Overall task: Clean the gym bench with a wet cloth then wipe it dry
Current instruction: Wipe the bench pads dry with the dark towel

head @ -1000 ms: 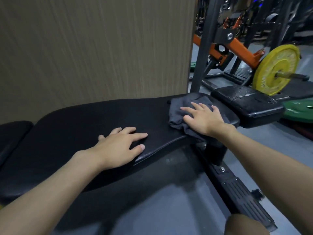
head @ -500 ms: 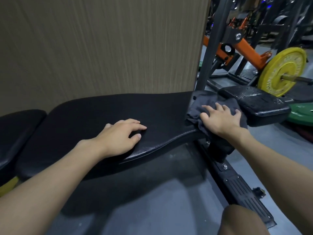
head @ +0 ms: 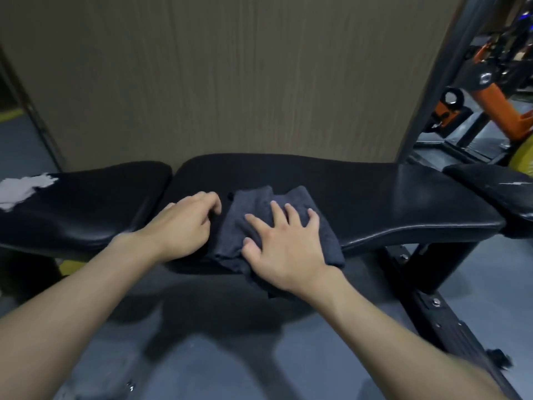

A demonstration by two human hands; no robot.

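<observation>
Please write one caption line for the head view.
Right hand presses a dark cloth on the bench; left hand rests alongside.

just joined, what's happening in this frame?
A person is cleaning a black gym bench. The right hand presses a dark grey cloth flat onto the long pad with fingers spread. Part of the cloth hangs over the near edge. The left hand rests on the pad just beside the cloth, fingers loosely curled. The adjoining pad has a whitish patch.
</observation>
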